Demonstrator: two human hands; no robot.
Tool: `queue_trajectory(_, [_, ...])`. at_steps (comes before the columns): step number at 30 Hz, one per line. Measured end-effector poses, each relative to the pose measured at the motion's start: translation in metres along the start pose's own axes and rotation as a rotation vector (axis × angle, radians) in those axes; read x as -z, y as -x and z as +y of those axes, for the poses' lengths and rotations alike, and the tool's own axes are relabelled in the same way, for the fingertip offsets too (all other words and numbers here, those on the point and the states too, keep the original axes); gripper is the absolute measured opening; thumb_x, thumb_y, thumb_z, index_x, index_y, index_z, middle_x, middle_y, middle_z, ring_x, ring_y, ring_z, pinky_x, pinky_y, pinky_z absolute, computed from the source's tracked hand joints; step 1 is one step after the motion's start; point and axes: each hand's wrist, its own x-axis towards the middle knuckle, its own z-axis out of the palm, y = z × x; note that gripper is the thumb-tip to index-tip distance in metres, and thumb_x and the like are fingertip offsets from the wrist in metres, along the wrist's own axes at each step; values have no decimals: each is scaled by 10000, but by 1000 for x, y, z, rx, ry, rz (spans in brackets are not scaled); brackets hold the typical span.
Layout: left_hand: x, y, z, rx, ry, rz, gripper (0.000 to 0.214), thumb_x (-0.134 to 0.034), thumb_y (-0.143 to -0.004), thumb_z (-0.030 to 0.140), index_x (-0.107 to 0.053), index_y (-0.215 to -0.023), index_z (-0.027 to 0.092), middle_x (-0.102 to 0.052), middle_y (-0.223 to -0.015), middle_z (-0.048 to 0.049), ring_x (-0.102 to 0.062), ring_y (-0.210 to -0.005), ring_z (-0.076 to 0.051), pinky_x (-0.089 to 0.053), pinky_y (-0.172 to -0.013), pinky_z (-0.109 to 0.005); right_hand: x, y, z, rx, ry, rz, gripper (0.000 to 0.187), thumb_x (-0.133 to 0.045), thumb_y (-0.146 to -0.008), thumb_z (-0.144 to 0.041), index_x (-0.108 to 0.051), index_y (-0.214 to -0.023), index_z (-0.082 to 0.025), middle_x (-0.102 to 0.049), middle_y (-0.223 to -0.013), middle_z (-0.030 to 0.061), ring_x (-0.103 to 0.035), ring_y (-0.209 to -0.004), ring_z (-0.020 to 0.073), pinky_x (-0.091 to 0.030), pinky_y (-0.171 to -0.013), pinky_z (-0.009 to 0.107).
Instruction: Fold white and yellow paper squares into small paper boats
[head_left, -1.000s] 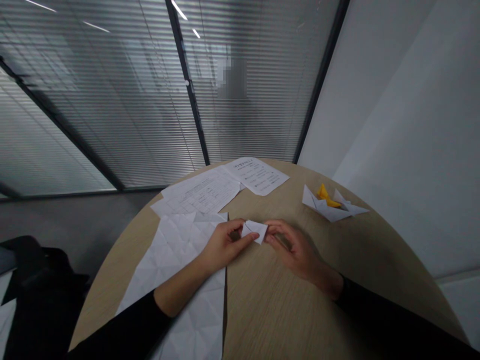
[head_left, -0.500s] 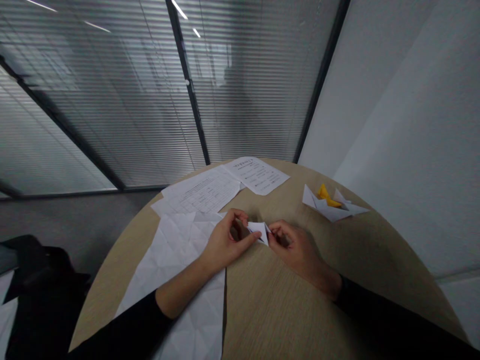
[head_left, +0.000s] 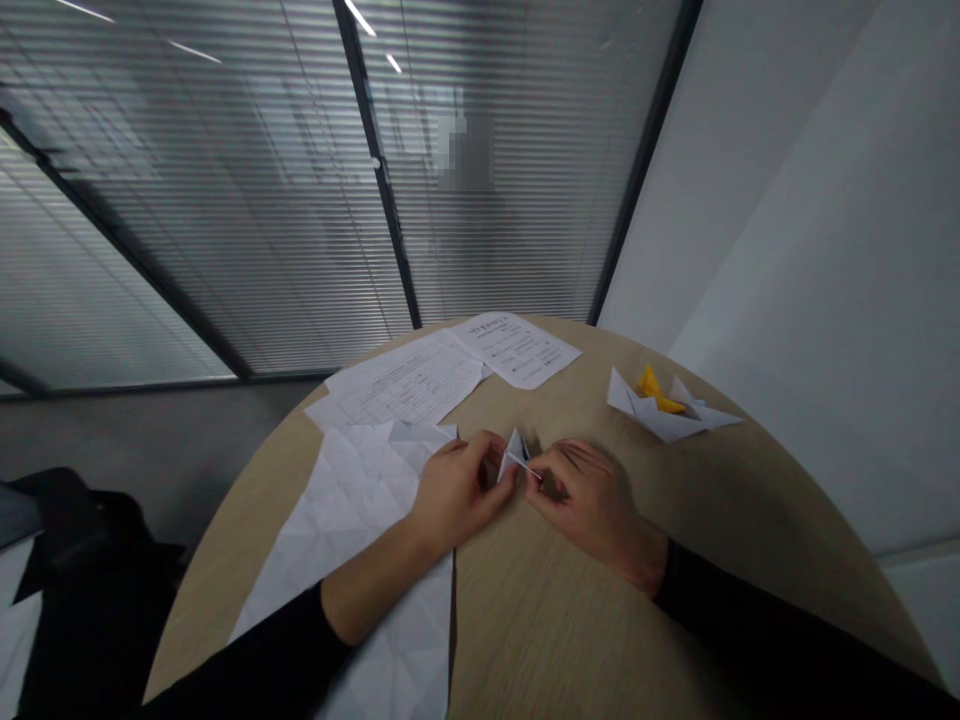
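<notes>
Between my hands is a small piece of folded white paper (head_left: 512,455), with a pointed peak standing up and an open fold on its right. My left hand (head_left: 463,487) pinches its left side between thumb and fingers. On the other side, my right hand (head_left: 585,500) grips a thin right-hand corner of the same paper. My fingertips cover part of its lower edge. Beneath my left forearm lies a large creased white sheet (head_left: 360,500).
A white paper boat (head_left: 667,425) with a small yellow folded paper boat (head_left: 656,390) inside stands at the right. Printed sheets (head_left: 405,380) lie at the back of the round wooden table (head_left: 525,620). Beyond is a glass partition with blinds (head_left: 300,200); a dark chair (head_left: 97,580) stands left.
The folded paper has turned from a flat face toward me to an upright peak with its fold opened. My left fingers have curled lower around it, and my right hand has shifted slightly.
</notes>
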Motion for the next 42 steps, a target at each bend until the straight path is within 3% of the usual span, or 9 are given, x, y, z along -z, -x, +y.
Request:
queue_trajectory(5, [-1,1,-2,-75,-57,-18,75,-652,-1062,299,-627,-1011,251,-684,-659,47,-663,-597,-182,-587,-830,-404,-6,-2,2,-3,47,-60,176,-713,-1027,-177,-606,-979,-308,-748,-790,-4,-737,-761,255,-598,-924,446])
queue_trajectory(13, [3,2,-6,-35,-113,-8,119,-620,-1002,231,-618,-1120,241,-720,-779,7,-701,-727,-233,-585,-857,-438,-8,2,7,-120,-1,-29,210,-698,-930,-122,-583,-939,-298,-700,-746,-8,-705,-748,245,-573,-813,371])
queue_trajectory(19, [5,3,-16,-10,321,-12,243,-568,-1069,208,-633,-1302,225,-790,-1165,-96,-765,-997,-242,-623,-875,-406,-7,2,15,-227,-248,12,159,-612,-1081,-194,-678,-1187,-292,-818,-1021,46,-792,-889,238,-616,-784,333])
queue_trajectory(22, [6,2,-16,-1,516,-35,277,-606,-1098,237,-645,-1373,226,-772,-1308,-120,-773,-1065,-235,-646,-910,-397,-8,2,18,-301,-344,36,131,-599,-1106,-227,-680,-1183,-296,-819,-1025,38,-796,-857,227,-615,-713,313])
queue_trajectory(24, [7,1,-14,23,551,-47,260,-647,-1111,278,-662,-1367,230,-778,-1300,-111,-775,-1058,-228,-644,-901,-383,-7,2,18,-335,-366,40,122,-607,-1100,-231,-685,-1168,-296,-812,-987,28,-788,-820,221,-612,-694,309])
queue_trajectory(29, [3,0,-13,97,554,9,306,-787,-1054,305,-665,-1323,225,-794,-1166,-68,-776,-999,-203,-627,-864,-339,-2,-1,13,-258,-378,36,169,-637,-1056,-200,-692,-1186,-293,-815,-1044,35,-811,-951,234,-651,-858,351])
queue_trajectory(36, [1,-1,-14,67,553,23,265,-786,-1039,270,-675,-1273,213,-785,-1057,-51,-738,-860,-172,-589,-753,-298,-7,1,12,-253,-432,98,265,-729,-1061,-268,-667,-1318,-289,-830,-1158,77,-831,-1023,257,-681,-889,380])
queue_trajectory(42, [6,-1,-10,47,599,-2,207,-712,-1121,325,-691,-1292,212,-794,-1085,-60,-769,-905,-185,-628,-793,-318,-4,1,14,-186,-401,32,137,-683,-1082,-216,-714,-1174,-312,-809,-1031,27,-795,-933,232,-659,-859,362])
